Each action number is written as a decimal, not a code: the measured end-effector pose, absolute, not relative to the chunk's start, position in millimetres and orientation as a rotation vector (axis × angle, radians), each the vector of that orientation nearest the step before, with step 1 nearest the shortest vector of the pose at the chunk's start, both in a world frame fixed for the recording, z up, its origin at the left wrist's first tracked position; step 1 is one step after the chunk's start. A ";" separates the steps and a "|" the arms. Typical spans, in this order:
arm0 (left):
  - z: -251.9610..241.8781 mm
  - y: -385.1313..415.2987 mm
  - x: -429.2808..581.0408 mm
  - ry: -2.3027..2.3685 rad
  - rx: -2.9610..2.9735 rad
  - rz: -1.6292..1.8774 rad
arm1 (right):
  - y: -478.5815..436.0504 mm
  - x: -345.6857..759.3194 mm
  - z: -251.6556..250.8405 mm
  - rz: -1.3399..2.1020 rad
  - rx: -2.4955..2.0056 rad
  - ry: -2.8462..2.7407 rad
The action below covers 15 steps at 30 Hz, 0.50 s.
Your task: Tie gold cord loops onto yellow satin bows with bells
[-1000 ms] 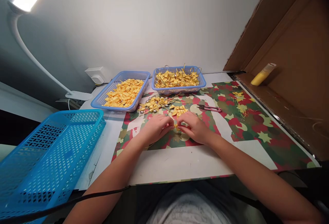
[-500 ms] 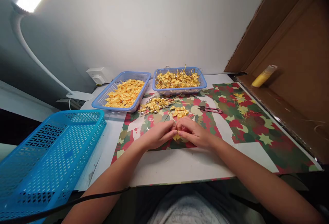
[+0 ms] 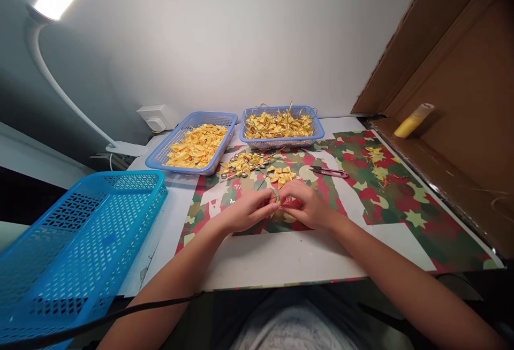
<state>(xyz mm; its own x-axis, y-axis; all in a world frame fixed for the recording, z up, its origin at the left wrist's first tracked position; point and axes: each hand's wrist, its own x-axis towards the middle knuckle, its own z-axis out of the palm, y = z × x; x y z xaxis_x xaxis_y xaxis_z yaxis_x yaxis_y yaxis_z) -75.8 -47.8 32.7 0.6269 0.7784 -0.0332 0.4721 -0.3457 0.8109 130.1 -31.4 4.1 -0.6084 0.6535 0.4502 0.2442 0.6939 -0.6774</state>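
Note:
My left hand (image 3: 252, 210) and my right hand (image 3: 303, 204) meet over the patterned mat, fingertips pinched together. Between them is a small yellow ribbon bow (image 3: 278, 203), mostly covered by my fingers. Just beyond my fingertips lies a small group of yellow bows (image 3: 281, 174). Left of that, a pile of bows with silver bells and gold ties (image 3: 243, 165) rests on the mat. A pair of thread snips (image 3: 330, 172) with a dark pink handle lies to the right of the bows.
A blue basket (image 3: 150, 164) of plain yellow bows and another blue basket (image 3: 282, 140) of bows with gold ties stand at the back. A large turquoise basket (image 3: 120, 253) is at left, below a lamp (image 3: 56, 90). Yellow scraps (image 3: 379, 170) and a yellow tube (image 3: 412, 122) are at right.
My right fingers have lifted and spread slightly from the left ones, and the bow shows less below my fingertips. The view has shifted a little; the baskets and snips stay put.

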 end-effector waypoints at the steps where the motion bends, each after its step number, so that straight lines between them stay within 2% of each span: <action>1: 32.7 -47.8 -75.9 0.981 1.997 0.459 | -31.2 130.0 3.7 0.737 -0.693 -2.195; 9: 35.1 -47.3 -76.8 0.988 1.959 0.429 | -30.6 132.7 1.3 0.694 -0.781 -2.304; 15: 34.9 -42.9 -85.5 0.936 1.944 0.345 | -35.2 133.2 13.4 1.072 -0.785 -2.327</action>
<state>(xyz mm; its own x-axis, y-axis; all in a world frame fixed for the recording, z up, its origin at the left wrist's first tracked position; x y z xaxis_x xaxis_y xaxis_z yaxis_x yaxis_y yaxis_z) -85.5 -42.9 34.9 0.6716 0.7297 -0.1284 0.4716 -0.2873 0.8337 133.2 -35.2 13.4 -0.7324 0.6606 0.1652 0.3037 0.5340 -0.7891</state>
